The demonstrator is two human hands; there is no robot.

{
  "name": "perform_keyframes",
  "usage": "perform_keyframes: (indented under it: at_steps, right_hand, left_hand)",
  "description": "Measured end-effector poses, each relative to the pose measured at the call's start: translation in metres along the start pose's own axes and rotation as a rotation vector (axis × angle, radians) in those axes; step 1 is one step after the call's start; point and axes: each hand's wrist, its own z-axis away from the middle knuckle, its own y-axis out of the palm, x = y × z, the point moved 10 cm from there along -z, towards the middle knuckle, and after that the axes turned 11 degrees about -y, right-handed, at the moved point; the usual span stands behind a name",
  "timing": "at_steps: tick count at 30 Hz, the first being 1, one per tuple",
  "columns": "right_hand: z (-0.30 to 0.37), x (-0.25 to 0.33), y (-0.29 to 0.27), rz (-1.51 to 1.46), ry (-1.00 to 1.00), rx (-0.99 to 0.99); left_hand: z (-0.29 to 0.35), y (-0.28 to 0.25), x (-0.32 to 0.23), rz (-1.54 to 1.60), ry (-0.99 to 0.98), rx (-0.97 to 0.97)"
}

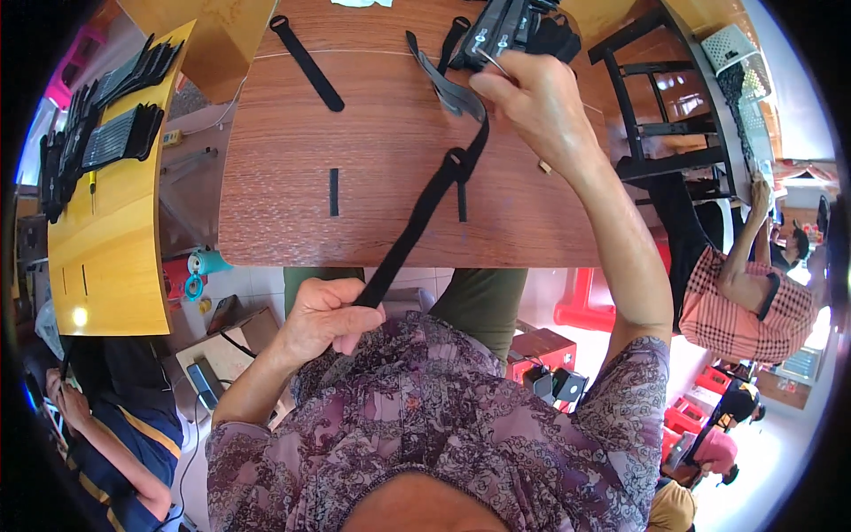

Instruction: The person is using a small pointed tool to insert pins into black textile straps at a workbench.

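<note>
Near the front edge of the table, my left hand (332, 319) is closed in a pinch on the lower end of a black strap (409, 235). The strap slants up and away to a ring-like end, where it meets a curled grey-and-black strap (452, 93). Whether the two are joined I cannot tell. Over the far right of the table my right hand (532, 93) is closed on a thin, shiny metal tool (492, 61); its kind is not clear. Another black strap (306, 62) with a looped end lies flat at the far left. Behind my right hand is a pile of packed black straps (505, 27).
Two short dark marks (334, 192), strips or slots, show on the brown table (266, 186). A yellow table (115, 266) at left bears stacks of black straps (124, 137). A black rack (665, 97) stands at right. People sit on both sides.
</note>
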Motion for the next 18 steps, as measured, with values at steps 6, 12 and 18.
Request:
perform_keyframes:
  at_steps: [6,12,18]
  right_hand:
    - [0.096,-0.039,0.058,-0.866,0.71,0.027]
    - [0.097,-0.009,0.101,-1.363,0.778,-0.097]
    - [0.089,-0.014,0.102,-1.256,0.676,-0.152]
  left_hand:
    - [0.009,-0.004,0.003,0.133,0.065,-0.023]
    - [0.009,0.0,-0.001,0.23,0.108,0.003]
    - [0.016,0.002,-0.013,0.55,0.136,0.188]
